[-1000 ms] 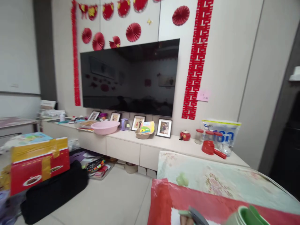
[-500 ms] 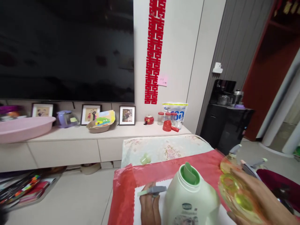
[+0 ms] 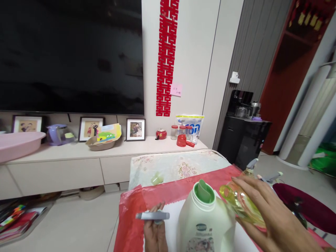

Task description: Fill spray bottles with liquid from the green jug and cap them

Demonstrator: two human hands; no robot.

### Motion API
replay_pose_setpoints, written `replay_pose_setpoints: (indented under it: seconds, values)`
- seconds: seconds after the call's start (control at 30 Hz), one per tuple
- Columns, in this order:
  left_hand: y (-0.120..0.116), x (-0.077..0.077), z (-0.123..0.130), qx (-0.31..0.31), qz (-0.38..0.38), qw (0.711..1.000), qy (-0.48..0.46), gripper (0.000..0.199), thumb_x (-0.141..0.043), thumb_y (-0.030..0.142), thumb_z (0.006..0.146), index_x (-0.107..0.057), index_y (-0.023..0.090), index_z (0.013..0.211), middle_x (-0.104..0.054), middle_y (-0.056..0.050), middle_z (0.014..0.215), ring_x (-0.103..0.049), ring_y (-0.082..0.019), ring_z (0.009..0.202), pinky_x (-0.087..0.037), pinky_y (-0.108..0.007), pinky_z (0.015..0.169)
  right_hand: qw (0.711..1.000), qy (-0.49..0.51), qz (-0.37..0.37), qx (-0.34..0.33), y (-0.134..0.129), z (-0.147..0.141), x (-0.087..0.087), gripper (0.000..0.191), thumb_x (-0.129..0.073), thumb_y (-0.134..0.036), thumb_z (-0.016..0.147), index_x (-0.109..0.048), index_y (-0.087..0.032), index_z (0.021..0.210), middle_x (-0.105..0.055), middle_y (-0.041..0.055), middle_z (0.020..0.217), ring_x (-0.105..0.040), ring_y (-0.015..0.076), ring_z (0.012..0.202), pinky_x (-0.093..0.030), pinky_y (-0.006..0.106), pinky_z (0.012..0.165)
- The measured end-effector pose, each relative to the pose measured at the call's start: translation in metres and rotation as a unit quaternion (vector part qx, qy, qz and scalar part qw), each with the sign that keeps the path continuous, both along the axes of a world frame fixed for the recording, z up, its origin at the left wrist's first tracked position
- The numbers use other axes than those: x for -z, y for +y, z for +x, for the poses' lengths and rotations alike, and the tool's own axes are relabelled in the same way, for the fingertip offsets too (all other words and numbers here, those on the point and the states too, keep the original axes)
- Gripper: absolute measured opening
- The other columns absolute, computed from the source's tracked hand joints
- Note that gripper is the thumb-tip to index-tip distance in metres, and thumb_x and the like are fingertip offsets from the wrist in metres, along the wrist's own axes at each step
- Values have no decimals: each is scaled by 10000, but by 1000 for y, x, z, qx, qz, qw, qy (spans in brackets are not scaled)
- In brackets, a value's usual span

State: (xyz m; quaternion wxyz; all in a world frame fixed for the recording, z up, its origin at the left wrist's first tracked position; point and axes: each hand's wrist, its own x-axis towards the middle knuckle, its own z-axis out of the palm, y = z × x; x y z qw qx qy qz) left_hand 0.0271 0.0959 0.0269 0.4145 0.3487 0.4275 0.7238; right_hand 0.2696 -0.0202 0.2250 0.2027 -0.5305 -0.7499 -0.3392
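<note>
My left hand (image 3: 154,233) is closed around a grey spray trigger head (image 3: 152,215) at the table's front. In my right hand (image 3: 273,213) is a clear yellowish bottle (image 3: 245,206), tipped so its open yellow neck points left toward the jug. The large pale green detergent jug (image 3: 207,224) stands uncapped between my hands, with a green spout inside its mouth. A second spray bottle (image 3: 250,168) stands behind my right hand, partly hidden. A translucent light green cap (image 3: 156,178) lies on the floral cloth.
Red plastic sheeting (image 3: 131,210) and white paper (image 3: 172,213) lie under the jug. A maroon round stool or basin (image 3: 307,206) is at the right. Behind, a low cabinet (image 3: 68,171) holds picture frames, a pink tub (image 3: 21,145), jars and a detergent pouch (image 3: 198,122).
My right hand has turned the yellowish bottle, bringing its neck closer to the jug. The trigger head in my left hand has turned to lie level. The view has swung slightly right.
</note>
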Motion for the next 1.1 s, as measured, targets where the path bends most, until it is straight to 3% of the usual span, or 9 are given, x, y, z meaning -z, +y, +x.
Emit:
replay_pose_setpoints:
  seconds: [0.1, 0.2, 0.37, 0.6, 0.73, 0.93, 1.1]
  values:
    - [4, 2, -4, -28, -16, 999, -2, 619, -689, 722, 725, -621, 195, 1043, -732, -180, 1137, -527, -383, 1333, -447, -475, 1079, 1000, -6, -2, 1, 4, 1, -1, 531, -471, -344, 964, -426, -167, 1463, -455, 101, 1421, -460, 258, 1287, -501, 382, 936]
    - [7, 5, -5, -71, -24, 997, -15, 569, -677, 702, 743, -591, 225, 1042, -779, -118, 977, -622, -339, 1218, -447, -444, 1063, 1000, -11, 1, -1, 8, 2, -4, 524, -478, -326, 953, -433, -170, 1452, -463, 116, 1396, -477, 272, 1236, -494, 426, 934]
    - [6, 12, -3, 3, -54, 998, -11, 597, -599, 683, 809, -534, 212, 1170, -798, -81, 848, -730, -313, 977, -416, -485, 1049, 1000, -16, -15, -12, 15, -1, -11, 529, -470, -286, 946, -419, -185, 1463, -452, 119, 1392, -474, 269, 1204, -484, 433, 912]
    - [7, 14, -6, 51, -101, 993, 35, 664, -627, 705, 750, -585, 174, 1147, -728, -34, 624, -724, -342, 1000, -433, -463, 1015, 999, -34, -16, -5, 21, -6, -16, 644, -456, -134, 813, -429, -192, 1454, -448, 113, 1392, -449, 273, 1249, -451, 445, 975]
    - [10, 14, -14, 97, -111, 988, 48, 706, -689, 686, 708, -594, 150, 1157, -715, -29, 625, -716, -344, 1022, -461, -438, 976, 999, -40, -17, -6, 24, -8, -20, 702, -451, -93, 753, -432, -191, 1448, -448, 121, 1385, -450, 283, 1253, -445, 471, 985]
    - [10, 14, -17, 112, -113, 987, 22, 762, -714, 707, 675, -586, 131, 1157, -739, -44, 753, -705, -237, 679, -531, -379, 799, 998, -55, -17, -10, 26, -10, -24, 743, -434, -41, 713, -432, -188, 1441, -449, 121, 1368, -440, 287, 1248, -444, 475, 974]
    - [11, 13, -17, 123, -106, 987, 19, 741, -713, 704, 690, -580, 133, 1144, -713, -30, 645, -725, -285, 831, -521, -387, 864, 996, -83, -6, -8, 29, -11, -27, 749, -420, -19, 714, -424, -176, 1446, -438, 139, 1377, -426, 310, 1263, -442, 486, 974]
